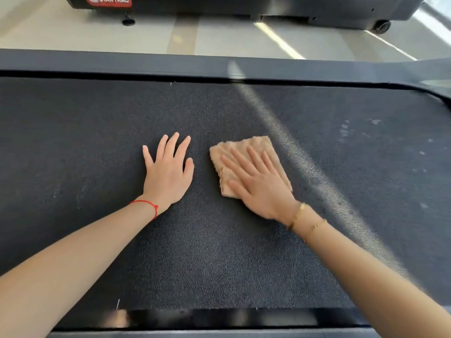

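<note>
Beige, soft and light, the cloth [246, 162] should bunch easily; we press it flat-fingered with our right hand [258, 186], left hand [168, 174] spread on the treadmill belt [97, 123].

Your view is bright and daylit. A pale light streak [292, 147] crosses the treadmill belt [97, 142] diagonally from far centre to near right, and similar bars mark the far floor [219, 37]. Your right hand [258, 189] and the near rail [219, 318] show blur. The far rail [122, 62] bows at the right edge.
</note>
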### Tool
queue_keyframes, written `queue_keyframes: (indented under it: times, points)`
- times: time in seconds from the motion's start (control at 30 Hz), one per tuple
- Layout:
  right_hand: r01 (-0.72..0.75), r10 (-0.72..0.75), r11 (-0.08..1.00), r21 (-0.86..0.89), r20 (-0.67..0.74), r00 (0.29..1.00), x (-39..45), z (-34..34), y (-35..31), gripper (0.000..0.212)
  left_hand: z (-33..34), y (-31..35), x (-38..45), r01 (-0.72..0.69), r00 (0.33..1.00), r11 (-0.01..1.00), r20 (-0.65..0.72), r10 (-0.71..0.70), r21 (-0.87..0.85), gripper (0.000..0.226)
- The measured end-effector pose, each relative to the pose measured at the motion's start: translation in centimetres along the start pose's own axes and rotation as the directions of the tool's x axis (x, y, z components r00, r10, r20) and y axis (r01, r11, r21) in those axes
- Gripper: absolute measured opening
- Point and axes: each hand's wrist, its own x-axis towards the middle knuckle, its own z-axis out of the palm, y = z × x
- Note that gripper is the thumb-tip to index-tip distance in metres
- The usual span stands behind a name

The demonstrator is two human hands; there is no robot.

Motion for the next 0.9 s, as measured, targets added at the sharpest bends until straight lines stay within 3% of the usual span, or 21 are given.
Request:
queue_keyframes:
  times: [0.17, 0.37, 0.43, 0.77, 0.9]
  points:
    - [0.094, -0.094, 0.995, 0.018, 0.023, 0.995, -2.7, 0.3, -0.4, 0.055, 0.0, 0.0, -0.2, -0.003, 1.0, 1.0, -0.014, 0.003, 0.005, 0.055]
    - [-0.194, 0.193, 0.981, 0.025, 0.022, 0.981, 4.4, -0.8, 1.5, 0.054, 0.1, 0.1, -0.4, 0.001, 1.0, 1.0, -0.021, 0.0, 0.023, 0.054]
    - [-0.22, 0.22, 0.975, 0.025, 0.014, 0.975, 4.5, -0.6, 0.7, 0.054, 0.0, 0.0, -0.5, -0.001, 1.0, 1.0, -0.021, 0.002, 0.016, 0.054]
    - [0.126, -0.126, 0.992, 0.017, 0.033, 0.991, -9.1, 1.2, -6.7, 0.055, 0.2, -0.1, -1.1, -0.002, 0.999, 1.0, -0.033, 0.002, -0.012, 0.052]
    - [0.185, -0.184, 0.983, -0.011, 0.061, 0.981, -9.3, 1.0, -5.1, 0.055, 0.2, -0.2, -1.1, -0.007, 0.999, 1.0, -0.035, 0.006, -0.03, 0.052]
